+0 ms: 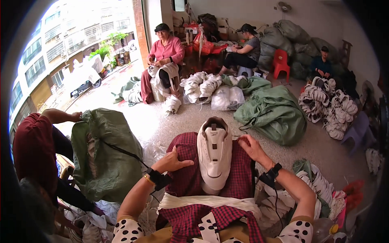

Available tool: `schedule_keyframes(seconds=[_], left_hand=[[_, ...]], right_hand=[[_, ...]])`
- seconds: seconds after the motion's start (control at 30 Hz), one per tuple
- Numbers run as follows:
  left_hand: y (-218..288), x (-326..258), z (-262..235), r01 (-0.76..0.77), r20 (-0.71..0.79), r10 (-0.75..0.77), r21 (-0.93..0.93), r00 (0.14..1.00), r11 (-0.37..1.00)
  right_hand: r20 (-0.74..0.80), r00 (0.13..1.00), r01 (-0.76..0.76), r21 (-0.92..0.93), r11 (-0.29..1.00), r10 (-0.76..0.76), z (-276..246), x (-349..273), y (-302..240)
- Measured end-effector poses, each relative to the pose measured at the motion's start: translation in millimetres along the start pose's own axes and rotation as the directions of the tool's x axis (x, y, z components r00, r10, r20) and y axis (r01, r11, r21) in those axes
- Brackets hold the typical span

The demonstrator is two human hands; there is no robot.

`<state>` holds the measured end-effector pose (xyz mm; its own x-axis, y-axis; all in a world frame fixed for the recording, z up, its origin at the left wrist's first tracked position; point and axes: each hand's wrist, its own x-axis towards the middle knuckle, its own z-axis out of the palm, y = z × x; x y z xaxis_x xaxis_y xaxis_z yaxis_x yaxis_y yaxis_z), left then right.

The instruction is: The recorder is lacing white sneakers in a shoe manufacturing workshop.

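A white shoe upper (214, 158) stands toe toward me over my lap, between my hands and touching neither. Dark slots run down its tongue. Red-and-black checked cloth (182, 148) covers my knees beneath it. My left hand (173, 162) rests by the cloth left of the shoe, thumb stretched out and apart from the fingers, holding nothing visible. Right of the shoe, my right hand (252, 149) has its fingertips pinched together. A thin dark bit shows at those fingertips, too small to name. A bundle of white laces (170, 202) lies across my lap.
A person in dark red holds a large green sack (105, 158) at left. Another green sack (275, 115) lies ahead. White shoe uppers (202, 87) are piled around, also at right (316, 182). Several people sit farther back. A red chair (281, 65) stands near stacked sacks.
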<state>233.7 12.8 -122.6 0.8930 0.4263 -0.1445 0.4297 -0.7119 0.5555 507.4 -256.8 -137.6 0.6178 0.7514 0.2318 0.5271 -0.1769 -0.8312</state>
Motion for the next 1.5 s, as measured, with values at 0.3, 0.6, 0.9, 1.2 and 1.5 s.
schedule_keyframes(seconds=[0.3,0.6,0.9,1.2,1.5], left_hand=[[25.3,-10.2,-11.7,-0.108,0.127,0.068,0.342,0.990,0.933],[9.5,3.8,-9.1,-0.143,0.092,0.118,0.368,0.989,0.919],[8.8,3.3,3.6,-0.067,0.014,0.066,0.273,0.998,0.960],[5.5,3.9,11.8,-0.097,-0.036,0.104,0.169,0.994,0.981],[40.1,-21.4,-24.4,-0.103,-0.260,0.129,0.113,0.957,0.988]], right_hand=[[-0.002,0.984,0.168,-0.362,0.917,-0.180,16.7,-79.0,-17.6],[0.021,0.953,0.297,-0.281,0.913,-0.304,3.6,-22.0,-11.9],[-0.179,0.940,0.282,-0.067,0.957,-0.290,9.4,6.5,4.1],[-0.337,0.916,0.187,-0.125,0.974,-0.219,-36.3,48.6,82.7],[-0.255,0.967,0.005,0.066,0.998,0.012,-61.4,19.5,135.9]])
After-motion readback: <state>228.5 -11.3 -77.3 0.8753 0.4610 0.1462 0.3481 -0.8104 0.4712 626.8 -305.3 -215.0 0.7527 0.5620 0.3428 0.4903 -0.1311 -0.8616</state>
